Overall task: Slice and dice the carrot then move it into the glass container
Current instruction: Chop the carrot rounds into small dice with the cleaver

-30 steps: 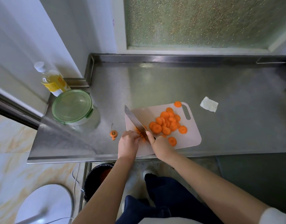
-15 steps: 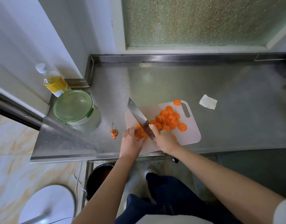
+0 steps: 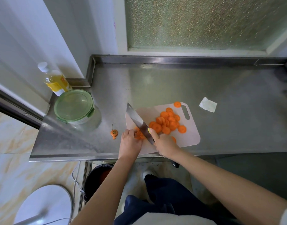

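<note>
1. Grip: right hand (image 3: 165,143) grips the knife (image 3: 137,120), forefinger along the blade's side. Left hand (image 3: 129,142) curls over a small bunch of carrot pieces (image 3: 139,135) at the near-left of the cutting board (image 3: 188,137). The blade sits against the bunch's right side.
2. Rest of the carrot: pile of carrot slices (image 3: 167,122) mid-board, right of the blade. None visible in the glass container (image 3: 94,118).
3. Risk: left fingertips are right beside the blade. The bunch is small and loose. If it shifts under the cut, the edge could land on a finger.
4. Risk: stray slice (image 3: 177,104) lies at the board's far edge by the handle slot. A blade sweep likely knocks it onto the counter (image 3: 172,82). Round slices roll.
5. Risk: the board sits close to the counter's near edge, with the bin (image 3: 99,176) below. A hard chop could push pieces off.
6. Risk: the glass container stands well left of the board with its green lid (image 3: 73,105) on. The lid must come off first, and carrying slices across that gap invites spills.
7. Containers:
   - Glass container: no orange shows through the lid, looks empty.
   - Bottle (image 3: 56,80), just beyond the container on its far-left side: yellow liquid, white cap on.
   - Bin: dark liner, something orange inside, cannot tell what.
8. Carrot top (image 3: 114,132) lies on the counter just left of the board. Likely scrap.
</note>
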Demonstrator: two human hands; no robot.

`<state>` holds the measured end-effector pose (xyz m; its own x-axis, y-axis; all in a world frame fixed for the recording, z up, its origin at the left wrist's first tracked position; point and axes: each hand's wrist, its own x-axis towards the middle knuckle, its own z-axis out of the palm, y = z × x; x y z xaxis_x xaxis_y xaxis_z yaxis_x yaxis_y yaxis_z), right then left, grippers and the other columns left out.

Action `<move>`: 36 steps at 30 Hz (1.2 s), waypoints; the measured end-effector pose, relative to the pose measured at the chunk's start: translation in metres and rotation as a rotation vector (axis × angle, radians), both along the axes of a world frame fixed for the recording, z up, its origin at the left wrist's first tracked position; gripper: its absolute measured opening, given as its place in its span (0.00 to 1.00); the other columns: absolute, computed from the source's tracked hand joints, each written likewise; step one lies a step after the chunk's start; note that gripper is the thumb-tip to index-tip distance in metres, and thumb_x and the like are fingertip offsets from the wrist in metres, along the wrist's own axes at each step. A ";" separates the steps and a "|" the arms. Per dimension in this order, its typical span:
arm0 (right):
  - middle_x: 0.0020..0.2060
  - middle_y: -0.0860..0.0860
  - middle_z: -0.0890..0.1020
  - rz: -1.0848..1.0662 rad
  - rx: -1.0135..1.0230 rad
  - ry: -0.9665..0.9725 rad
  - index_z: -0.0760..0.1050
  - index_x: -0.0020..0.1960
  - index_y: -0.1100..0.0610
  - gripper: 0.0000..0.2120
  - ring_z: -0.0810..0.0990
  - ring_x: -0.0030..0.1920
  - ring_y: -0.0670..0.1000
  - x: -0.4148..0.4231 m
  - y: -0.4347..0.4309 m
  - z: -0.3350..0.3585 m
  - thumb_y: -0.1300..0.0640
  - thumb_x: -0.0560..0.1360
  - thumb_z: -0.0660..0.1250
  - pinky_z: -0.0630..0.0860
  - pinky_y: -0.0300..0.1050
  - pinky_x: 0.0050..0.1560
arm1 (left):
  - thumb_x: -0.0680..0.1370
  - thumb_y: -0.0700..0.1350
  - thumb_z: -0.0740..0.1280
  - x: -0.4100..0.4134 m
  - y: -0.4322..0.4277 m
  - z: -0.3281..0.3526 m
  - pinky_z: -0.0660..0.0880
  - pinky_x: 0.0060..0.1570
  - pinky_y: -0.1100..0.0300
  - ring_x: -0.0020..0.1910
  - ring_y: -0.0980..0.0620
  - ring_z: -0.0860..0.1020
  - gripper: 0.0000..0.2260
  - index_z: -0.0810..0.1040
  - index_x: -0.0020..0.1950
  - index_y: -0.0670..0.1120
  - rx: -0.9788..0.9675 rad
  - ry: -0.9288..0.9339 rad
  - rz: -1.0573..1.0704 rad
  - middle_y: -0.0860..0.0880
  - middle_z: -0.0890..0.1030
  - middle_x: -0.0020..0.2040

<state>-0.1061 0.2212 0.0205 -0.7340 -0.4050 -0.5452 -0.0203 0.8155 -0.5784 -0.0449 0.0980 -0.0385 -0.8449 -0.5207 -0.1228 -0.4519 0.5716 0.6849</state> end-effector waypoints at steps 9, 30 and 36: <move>0.41 0.56 0.77 0.019 -0.013 -0.043 0.71 0.65 0.64 0.24 0.72 0.39 0.51 0.007 -0.005 0.005 0.48 0.83 0.47 0.61 0.37 0.31 | 0.74 0.35 0.67 -0.004 -0.003 0.003 0.66 0.44 0.64 0.46 0.45 0.74 0.05 0.81 0.48 0.37 0.061 0.019 0.057 0.41 0.76 0.46; 0.25 0.52 0.69 0.022 -0.006 0.048 0.64 0.27 0.58 0.30 0.69 0.27 0.47 0.012 -0.004 0.006 0.43 0.82 0.45 0.62 0.38 0.30 | 0.73 0.35 0.68 -0.009 -0.005 0.006 0.72 0.43 0.59 0.41 0.47 0.75 0.05 0.82 0.46 0.40 0.120 0.031 0.087 0.44 0.74 0.43; 0.32 0.52 0.70 0.018 -0.026 0.030 0.71 0.39 0.58 0.24 0.75 0.43 0.57 0.014 -0.005 0.011 0.44 0.82 0.48 0.64 0.35 0.35 | 0.74 0.36 0.67 -0.012 -0.005 0.004 0.71 0.40 0.61 0.41 0.47 0.75 0.04 0.82 0.45 0.40 0.104 -0.004 0.109 0.44 0.76 0.44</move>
<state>-0.0922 0.2160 0.0313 -0.7427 -0.4316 -0.5121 -0.0525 0.7998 -0.5980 -0.0574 0.0928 -0.0341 -0.7834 -0.5937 -0.1839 -0.5100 0.4450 0.7361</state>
